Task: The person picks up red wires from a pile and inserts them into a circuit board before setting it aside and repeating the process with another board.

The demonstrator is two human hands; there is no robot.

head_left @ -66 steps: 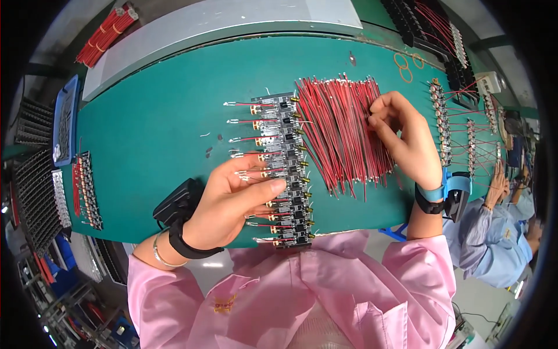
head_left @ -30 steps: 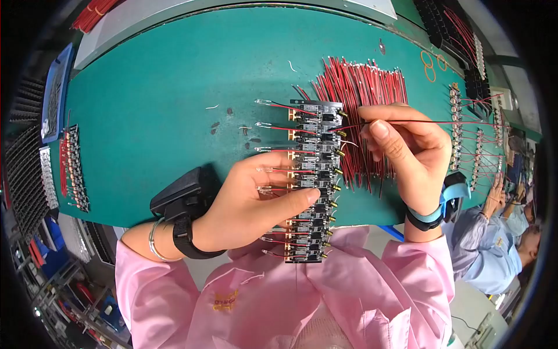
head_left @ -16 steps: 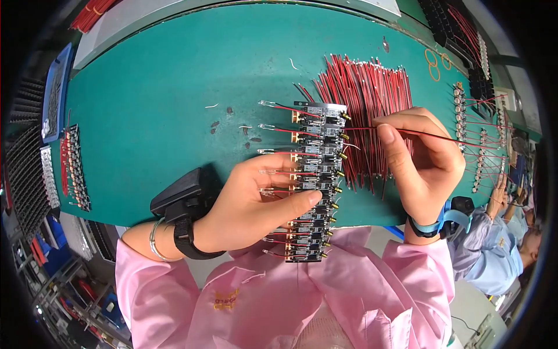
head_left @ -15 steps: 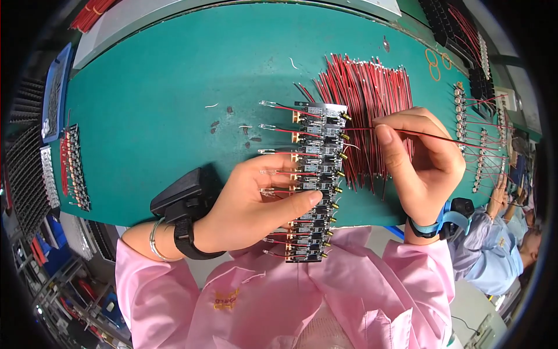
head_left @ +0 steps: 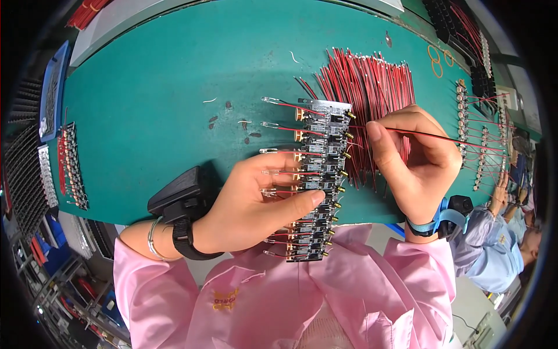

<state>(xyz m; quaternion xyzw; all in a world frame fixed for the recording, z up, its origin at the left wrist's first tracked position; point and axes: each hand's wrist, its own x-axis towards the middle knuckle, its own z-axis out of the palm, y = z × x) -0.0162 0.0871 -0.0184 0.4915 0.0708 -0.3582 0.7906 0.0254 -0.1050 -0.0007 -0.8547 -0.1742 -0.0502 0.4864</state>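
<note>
My left hand [head_left: 258,200] grips a long black circuit board panel [head_left: 319,142] by its middle, thumb on top and fingers beneath. Clear LEDs [head_left: 271,124] on red and black leads stick out along the panel's left edge, and small brass-coloured parts line its right edge. Between thumb and index finger, my right hand [head_left: 415,157] pinches a red-and-black wire [head_left: 453,139], which trails off to the right. The wire's near end points at the panel's right edge; whether it touches is too small to tell. Behind the right hand lies a thick bundle of red and black wires [head_left: 366,87].
Rubber bands [head_left: 435,61] lie at the back right of the green table [head_left: 174,75]. Other wired board strips [head_left: 461,116] rest at the right, and one more board strip [head_left: 72,166] at the left. A blue tray [head_left: 54,93] stands far left. Another person [head_left: 494,250] sits at the right.
My right hand has shifted slightly left with the wire. The panel's far end has swung a little to the right and away, still in my left hand.
</note>
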